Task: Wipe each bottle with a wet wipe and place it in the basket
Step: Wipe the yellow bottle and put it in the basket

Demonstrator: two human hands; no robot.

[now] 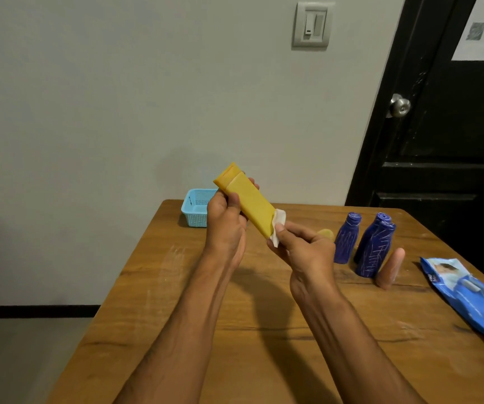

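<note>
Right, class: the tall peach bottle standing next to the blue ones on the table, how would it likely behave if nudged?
The peach bottle looks tall and narrow on a small base, so it would probably tip rather than slide. Its rounded body suggests it would roll once down. It stands close to a blue bottle, so it might knock that too.

Counts: 1 yellow bottle [248, 199] in hand, 3 blue bottles [346, 238] near the table's [176, 301] right edge, 1 pink bottle [390, 269] beside them. 1 wipe [279, 223], 1 wipe pack [468, 295] at right edge, 1 basket [196, 207] at far-left corner. Another yellowish item [326, 234] sits behind the right hand [304, 252], too hidden to tell.
</note>
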